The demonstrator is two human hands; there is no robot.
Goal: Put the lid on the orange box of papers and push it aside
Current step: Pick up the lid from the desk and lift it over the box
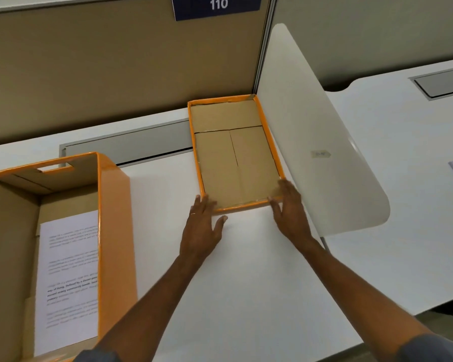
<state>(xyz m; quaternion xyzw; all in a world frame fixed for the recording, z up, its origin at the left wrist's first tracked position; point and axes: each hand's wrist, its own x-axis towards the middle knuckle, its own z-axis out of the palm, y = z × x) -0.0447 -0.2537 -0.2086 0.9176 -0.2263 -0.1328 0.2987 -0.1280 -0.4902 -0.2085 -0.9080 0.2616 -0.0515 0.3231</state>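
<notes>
The orange box stands open at the left of the white desk, with printed papers lying inside it. Its orange lid lies upside down at the desk's far right corner, brown inside facing up. My left hand rests flat on the desk with fingers spread, its fingertips touching the lid's near left corner. My right hand is at the lid's near right corner, fingers apart and touching the rim. Neither hand has a closed grip on the lid.
A white side divider stands right beside the lid. A tan partition with a "110" sign backs the desk. A grey cable flap lies between box and lid. A neighbouring desk is at the right.
</notes>
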